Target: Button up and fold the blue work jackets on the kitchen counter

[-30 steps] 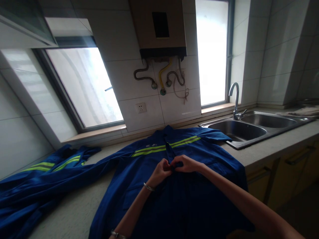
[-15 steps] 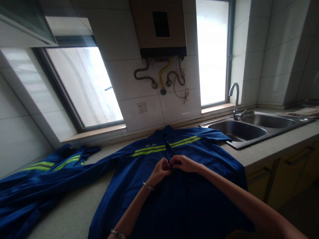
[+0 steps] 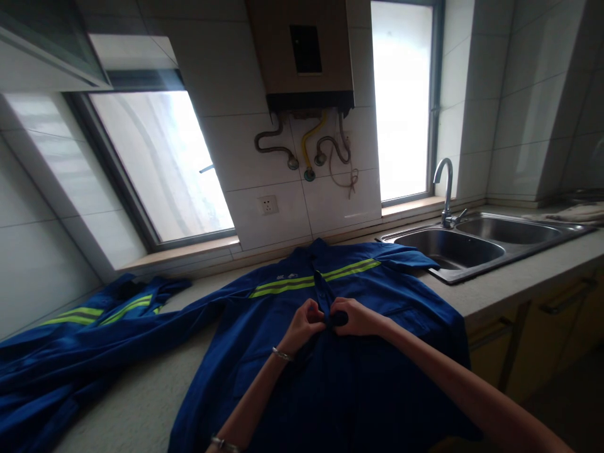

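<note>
A person's left hand (image 3: 301,324) and right hand (image 3: 359,318) are meeting over a blue jacket (image 3: 401,302), which is lying front up and spread across a pale worktop (image 3: 155,371). Each grip is looking narrow, the fingers curling tight and pinching the front placket (image 3: 321,292) below the yellow-green reflective stripes (image 3: 283,287); whether a button or other small fastening is sitting between them, one cannot tell.

The cloth is appearing soft and fairly light, probably a sturdy workwear weave, neither slippery nor fragile, likely to be creasing and shifting under a pull. The layered placket edge is offering the firmest hold, with the loose panels on either side giving way more easily.

On the left, one sleeve is stretching toward a second blue garment (image 3: 75,343), which is lying bunched on the same surface. On the right, the other sleeve is resting at the edge of a double steel sink (image 3: 509,253) with a curved tap (image 3: 447,189). Behind, a boxy wall unit (image 3: 302,56) is hanging on the tiled wall between two bright windows, its pipes dangling above a socket (image 3: 268,204), while dim yellow cabinets (image 3: 542,340) are fronting the room.
</note>
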A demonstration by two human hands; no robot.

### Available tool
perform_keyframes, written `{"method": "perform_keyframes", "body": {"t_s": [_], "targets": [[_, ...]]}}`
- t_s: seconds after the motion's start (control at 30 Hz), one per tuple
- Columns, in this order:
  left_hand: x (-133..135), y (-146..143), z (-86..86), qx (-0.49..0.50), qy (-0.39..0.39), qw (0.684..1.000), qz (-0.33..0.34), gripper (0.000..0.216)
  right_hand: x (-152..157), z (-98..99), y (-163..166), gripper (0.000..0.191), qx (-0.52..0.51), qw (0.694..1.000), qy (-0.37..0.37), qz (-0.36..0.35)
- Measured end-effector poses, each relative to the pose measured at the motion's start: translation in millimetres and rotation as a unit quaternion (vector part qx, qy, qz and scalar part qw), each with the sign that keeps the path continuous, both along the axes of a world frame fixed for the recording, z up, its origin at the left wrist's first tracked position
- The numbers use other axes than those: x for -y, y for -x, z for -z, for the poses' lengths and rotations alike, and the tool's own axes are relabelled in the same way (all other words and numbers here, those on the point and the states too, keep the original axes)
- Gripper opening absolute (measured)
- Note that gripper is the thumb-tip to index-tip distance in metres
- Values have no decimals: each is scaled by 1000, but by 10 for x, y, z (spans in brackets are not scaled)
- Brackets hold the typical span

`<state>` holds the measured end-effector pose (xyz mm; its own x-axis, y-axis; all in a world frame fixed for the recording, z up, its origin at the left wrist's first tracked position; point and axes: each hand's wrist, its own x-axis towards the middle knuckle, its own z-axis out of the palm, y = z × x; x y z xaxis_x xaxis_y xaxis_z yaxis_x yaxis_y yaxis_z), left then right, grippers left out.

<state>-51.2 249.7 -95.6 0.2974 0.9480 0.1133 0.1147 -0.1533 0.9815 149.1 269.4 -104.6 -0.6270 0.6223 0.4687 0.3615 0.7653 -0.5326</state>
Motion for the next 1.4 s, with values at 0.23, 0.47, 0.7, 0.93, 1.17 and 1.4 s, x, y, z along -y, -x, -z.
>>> {"method": "perform_keyframes", "body": {"t_s": [0.23,0.47,0.7,0.93,1.17,1.4], "targets": [[47,-4,-49,-10,-20,1000,6,37,21,12,22,22,6,1000,-13,-18],[23,12,-31,-23,-18,999,-20,44,26,9,41,14,-11,1000,-12,-6],[-46,25,43,6,-1,998,-70,45,85,-36,66,19,-37,998,11,53],[-45,50,55,2,-2,998,-62,43,30,24,91,18,-62,995,50,54],[-39,21,49,-4,-16,997,-69,41,7,15,85,13,-68,997,30,33],[-95,28,126,-28,-27,998,-53,40,-13,38,107,13,-69,997,33,8]]}}
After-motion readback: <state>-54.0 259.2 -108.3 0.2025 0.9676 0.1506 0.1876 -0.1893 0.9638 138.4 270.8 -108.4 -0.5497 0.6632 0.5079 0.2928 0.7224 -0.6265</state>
